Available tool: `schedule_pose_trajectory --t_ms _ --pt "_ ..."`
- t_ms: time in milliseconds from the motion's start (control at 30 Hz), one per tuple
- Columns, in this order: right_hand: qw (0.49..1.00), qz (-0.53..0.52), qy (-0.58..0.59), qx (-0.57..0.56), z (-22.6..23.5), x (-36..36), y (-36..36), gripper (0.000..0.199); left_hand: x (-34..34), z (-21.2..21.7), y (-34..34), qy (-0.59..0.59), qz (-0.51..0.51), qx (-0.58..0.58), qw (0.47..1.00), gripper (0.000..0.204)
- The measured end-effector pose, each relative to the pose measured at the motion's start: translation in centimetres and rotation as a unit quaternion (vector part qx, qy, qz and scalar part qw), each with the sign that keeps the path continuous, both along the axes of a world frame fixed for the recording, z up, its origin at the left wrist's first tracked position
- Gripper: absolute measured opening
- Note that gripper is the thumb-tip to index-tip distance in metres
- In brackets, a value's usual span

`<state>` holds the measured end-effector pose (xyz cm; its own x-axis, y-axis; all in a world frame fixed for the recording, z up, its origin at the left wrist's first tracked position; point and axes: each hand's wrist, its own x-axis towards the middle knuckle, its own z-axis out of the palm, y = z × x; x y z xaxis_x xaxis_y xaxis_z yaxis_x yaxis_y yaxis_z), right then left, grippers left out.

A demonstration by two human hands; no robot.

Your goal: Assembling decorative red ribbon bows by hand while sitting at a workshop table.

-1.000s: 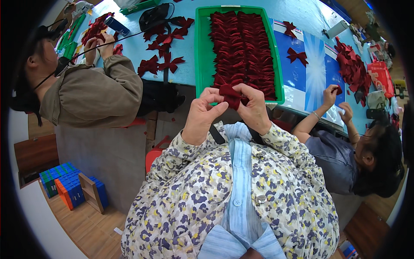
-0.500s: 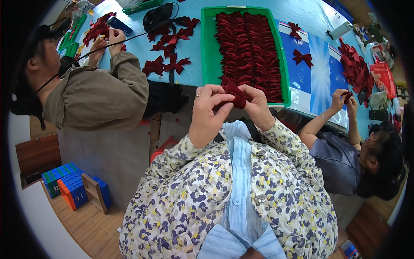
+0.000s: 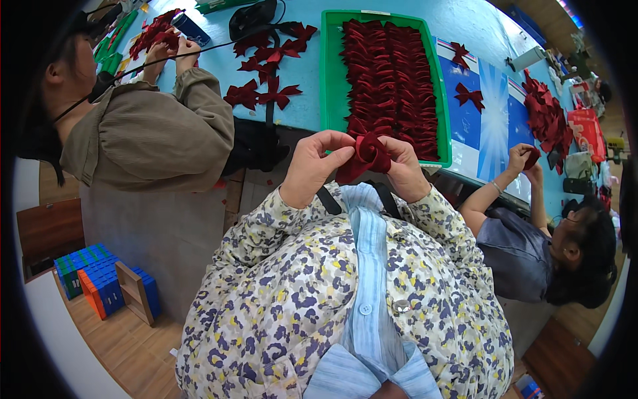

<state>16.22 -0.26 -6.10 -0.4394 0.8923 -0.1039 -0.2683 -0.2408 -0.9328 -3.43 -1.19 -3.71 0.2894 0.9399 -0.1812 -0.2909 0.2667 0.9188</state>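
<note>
Between my two hands, in front of my chest, is a dark red velvet bow (image 3: 367, 154) with a looped, rounded shape. My left hand (image 3: 312, 164) pinches its left side between thumb and forefinger. On its right side, my right hand (image 3: 407, 169) grips it with the fingers closed. Just beyond my hands stands a green tray (image 3: 333, 73) at the table's near edge. Inside it, dark red bows (image 3: 389, 80) lie packed in two long rows, with a bare strip of tray along the left.
A co-worker in an olive top (image 3: 159, 133) handles red ribbon at my left; another in grey (image 3: 515, 253) works at my right. Loose bows (image 3: 279, 93) and a black bag (image 3: 252, 20) lie left of the tray. Rightward are two bows (image 3: 470, 98) on printed sheets and a red pile (image 3: 548, 113).
My hands have drawn slightly apart and turned the bow, so its loops now show more openly. My left hand's fingers have curled in. The view has shifted a little.
</note>
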Motion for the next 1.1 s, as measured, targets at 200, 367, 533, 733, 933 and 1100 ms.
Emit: schedule_pose_trajectory --t_ms 200,367,533,733,933,1100 --pt "1.000 -0.006 -0.001 -0.013 -0.9 -0.7 -0.2 0.016 -0.5 -0.8 0.3 0.027 0.038 0.047 0.998 0.026" --pt "0.999 -0.006 0.003 -0.036 -1.2 -1.6 -0.5 0.018 -1.8 -1.7 0.6 0.160 0.034 0.229 0.959 0.022" --pt "0.995 0.010 0.074 -0.072 -1.6 -1.9 -0.8 0.028 -1.8 -2.0 0.0 0.113 0.029 0.181 0.976 0.012" --pt "0.995 0.008 0.083 -0.060 -1.6 -2.5 -1.2 0.024 -2.4 -0.4 -0.6 0.137 0.075 0.106 0.982 0.007" --pt "0.999 -0.020 -0.027 0.040 -1.3 -2.8 -0.7 0.014 -1.6 -0.3 -0.5 0.251 0.108 0.281 0.920 0.008" --pt "0.994 -0.016 -0.081 0.072 -0.9 -1.8 -0.3 0.015 -1.7 -0.3 0.1 0.119 0.032 0.087 0.989 0.009"
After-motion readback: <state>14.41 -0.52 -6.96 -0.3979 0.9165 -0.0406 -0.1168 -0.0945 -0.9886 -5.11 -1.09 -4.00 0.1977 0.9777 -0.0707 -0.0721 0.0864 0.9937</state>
